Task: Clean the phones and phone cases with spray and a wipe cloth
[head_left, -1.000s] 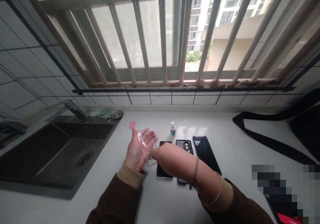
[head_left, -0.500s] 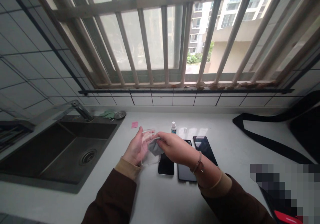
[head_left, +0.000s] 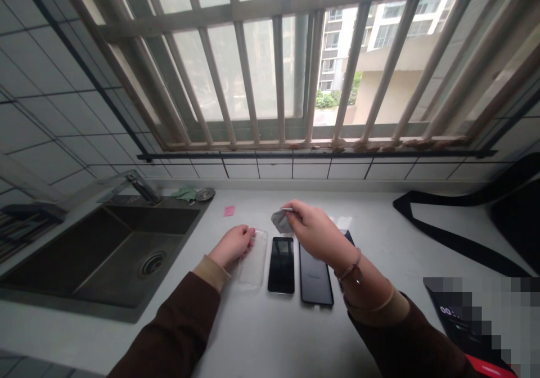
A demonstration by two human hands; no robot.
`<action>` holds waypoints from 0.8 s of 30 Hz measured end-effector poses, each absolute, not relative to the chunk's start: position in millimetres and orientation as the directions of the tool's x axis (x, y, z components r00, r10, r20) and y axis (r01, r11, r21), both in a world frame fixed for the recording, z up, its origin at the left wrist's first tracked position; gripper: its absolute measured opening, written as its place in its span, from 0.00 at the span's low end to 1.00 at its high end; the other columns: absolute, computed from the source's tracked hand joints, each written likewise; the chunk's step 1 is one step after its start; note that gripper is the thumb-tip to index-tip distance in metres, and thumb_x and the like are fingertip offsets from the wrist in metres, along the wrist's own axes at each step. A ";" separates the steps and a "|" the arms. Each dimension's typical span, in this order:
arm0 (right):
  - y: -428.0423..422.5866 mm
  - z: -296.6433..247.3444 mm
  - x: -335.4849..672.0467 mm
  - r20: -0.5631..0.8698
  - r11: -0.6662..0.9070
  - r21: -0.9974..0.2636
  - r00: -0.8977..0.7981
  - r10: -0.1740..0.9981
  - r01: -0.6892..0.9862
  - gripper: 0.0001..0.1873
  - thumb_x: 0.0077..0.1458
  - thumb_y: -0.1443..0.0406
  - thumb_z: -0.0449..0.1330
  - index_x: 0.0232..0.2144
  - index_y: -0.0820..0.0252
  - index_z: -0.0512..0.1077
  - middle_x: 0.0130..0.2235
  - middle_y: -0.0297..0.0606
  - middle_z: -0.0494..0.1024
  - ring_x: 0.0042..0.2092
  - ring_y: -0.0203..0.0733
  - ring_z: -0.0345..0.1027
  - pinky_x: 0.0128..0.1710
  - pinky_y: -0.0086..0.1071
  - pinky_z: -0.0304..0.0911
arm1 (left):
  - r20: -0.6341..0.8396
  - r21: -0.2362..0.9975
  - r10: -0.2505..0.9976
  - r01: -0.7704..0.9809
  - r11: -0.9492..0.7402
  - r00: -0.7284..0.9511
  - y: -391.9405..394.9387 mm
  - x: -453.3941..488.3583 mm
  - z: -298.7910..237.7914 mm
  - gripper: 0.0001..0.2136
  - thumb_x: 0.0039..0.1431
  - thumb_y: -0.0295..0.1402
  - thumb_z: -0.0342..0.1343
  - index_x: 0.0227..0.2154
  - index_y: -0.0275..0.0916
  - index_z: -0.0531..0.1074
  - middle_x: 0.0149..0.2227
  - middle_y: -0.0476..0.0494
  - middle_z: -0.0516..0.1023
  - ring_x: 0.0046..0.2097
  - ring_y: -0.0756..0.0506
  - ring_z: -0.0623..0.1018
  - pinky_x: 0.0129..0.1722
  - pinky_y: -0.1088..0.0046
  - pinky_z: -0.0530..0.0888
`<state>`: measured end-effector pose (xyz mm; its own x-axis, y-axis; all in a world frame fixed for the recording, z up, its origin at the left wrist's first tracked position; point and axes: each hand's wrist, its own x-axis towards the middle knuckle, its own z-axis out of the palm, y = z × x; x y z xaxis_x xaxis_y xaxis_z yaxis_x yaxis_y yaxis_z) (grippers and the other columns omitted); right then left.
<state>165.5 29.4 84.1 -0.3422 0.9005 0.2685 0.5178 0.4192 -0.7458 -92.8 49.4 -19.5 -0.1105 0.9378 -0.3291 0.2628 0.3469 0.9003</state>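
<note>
My left hand point(head_left: 233, 244) is closed on the upper left edge of a clear phone case point(head_left: 253, 265), which appears to lie on the white counter. In my right hand point(head_left: 315, 229), a grey cloth point(head_left: 280, 221) is pinched between thumb and fingers, held above the counter. Just right of the case lies a small black phone point(head_left: 281, 265), screen up. Beside it, a larger dark phone point(head_left: 315, 282) sits partly under my right hand. Another dark device point(head_left: 347, 235) is mostly covered by my right wrist.
To the left is a steel sink point(head_left: 126, 254) with a faucet point(head_left: 145, 188); a green cloth point(head_left: 184, 193) and a drain strainer point(head_left: 205, 194) are behind it. A pink sticky note point(head_left: 229, 211) lies on the counter point(head_left: 253, 344). A black strap point(head_left: 459, 248) lies at right.
My hands have moved apart. The clear case has gone from raised in my left hand down to the counter. My right hand has shifted right with the cloth, now covering the small white bottle.
</note>
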 end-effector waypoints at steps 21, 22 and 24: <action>31.8 86.2 170.9 0.249 0.417 -0.722 -0.355 0.901 0.552 0.14 0.69 0.66 0.52 0.45 0.53 0.78 0.39 0.37 0.84 0.40 0.44 0.75 0.38 0.34 0.62 | 0.007 0.639 0.986 0.759 0.126 -0.169 39.1 -103.0 0.8 0.12 0.51 0.35 0.68 0.27 0.44 0.68 0.29 0.36 0.75 0.48 0.24 0.78 0.56 0.51 0.65; 32.4 85.9 171.5 0.250 0.415 -0.723 -0.350 0.903 0.552 0.14 0.69 0.66 0.52 0.45 0.53 0.78 0.39 0.37 0.84 0.40 0.44 0.75 0.39 0.34 0.62 | 0.023 0.646 0.984 0.754 0.119 -0.175 37.0 -101.1 3.5 0.12 0.50 0.35 0.70 0.27 0.43 0.69 0.32 0.34 0.76 0.51 0.23 0.77 0.58 0.50 0.64; 33.9 85.1 172.8 0.257 0.412 -0.722 -0.338 0.906 0.555 0.14 0.69 0.65 0.52 0.45 0.53 0.78 0.40 0.37 0.84 0.41 0.44 0.75 0.39 0.34 0.62 | 0.063 0.692 0.988 0.720 0.057 -0.138 30.7 -95.3 10.7 0.14 0.46 0.35 0.73 0.31 0.43 0.73 0.42 0.29 0.78 0.59 0.23 0.73 0.64 0.50 0.60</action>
<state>172.8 33.9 85.1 -0.3375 0.9055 0.2571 0.5555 0.4121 -0.7223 -95.3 30.7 10.7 -0.1384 0.9884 0.0631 0.7199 0.0566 0.6918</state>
